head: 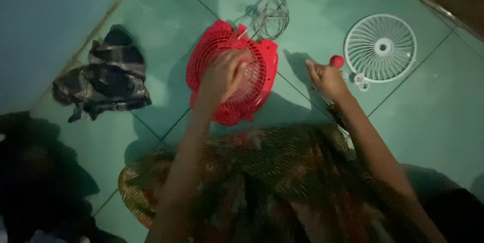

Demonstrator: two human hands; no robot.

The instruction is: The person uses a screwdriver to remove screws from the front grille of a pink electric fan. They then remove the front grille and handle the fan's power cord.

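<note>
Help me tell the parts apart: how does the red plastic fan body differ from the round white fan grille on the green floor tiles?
The red plastic fan body is squarish and bulkier; the round white fan grille is a flat disc. The left hand rests on the red body; the white grille lies untouched beyond the right hand. Both have radiating ribs and sit on the green floor tiles.
</note>
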